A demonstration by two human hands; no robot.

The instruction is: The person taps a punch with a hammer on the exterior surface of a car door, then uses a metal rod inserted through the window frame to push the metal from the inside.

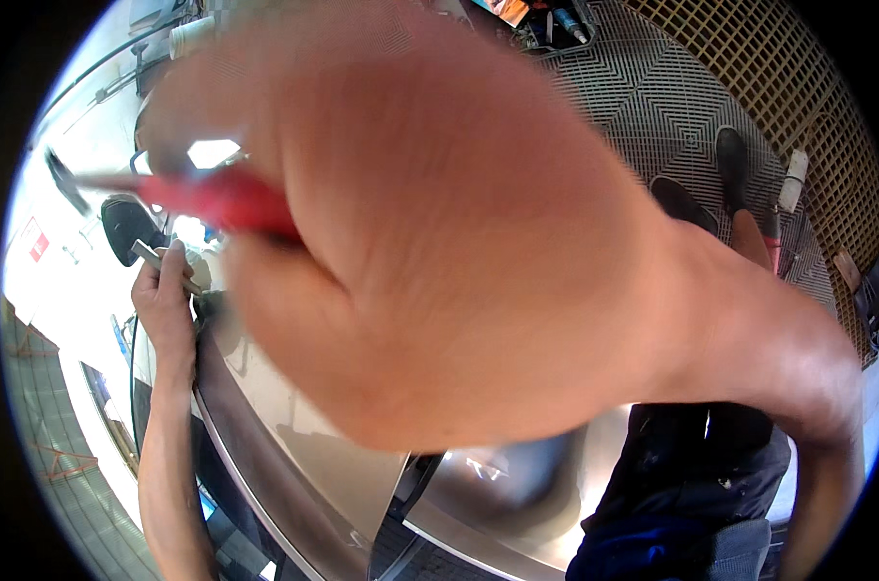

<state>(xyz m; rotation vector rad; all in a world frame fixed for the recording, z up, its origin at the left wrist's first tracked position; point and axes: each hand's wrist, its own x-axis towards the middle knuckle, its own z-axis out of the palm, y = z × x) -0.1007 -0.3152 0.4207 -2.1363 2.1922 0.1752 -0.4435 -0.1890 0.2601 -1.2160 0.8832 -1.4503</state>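
My right hand (430,232), large and blurred close to the camera, is closed around the red handle (216,198) of a tool. Its thin metal end (100,181) points left, with a blurred dark piece at the tip. My left hand (168,310) grips a narrow pale grey strip (149,254) at the edge of a glossy metallic panel (284,455). A black object (120,228) sits just beyond my left fingers. My right hand hides much of the panel and whatever lies behind it.
A dark tray (555,29) holds assorted items at the top. Patterned floor mats (652,87) and lattice grating (788,87) lie at the right, with dark shoes (730,165) and a white cylinder (793,179). A second shiny curved surface (517,494) is below my right hand.
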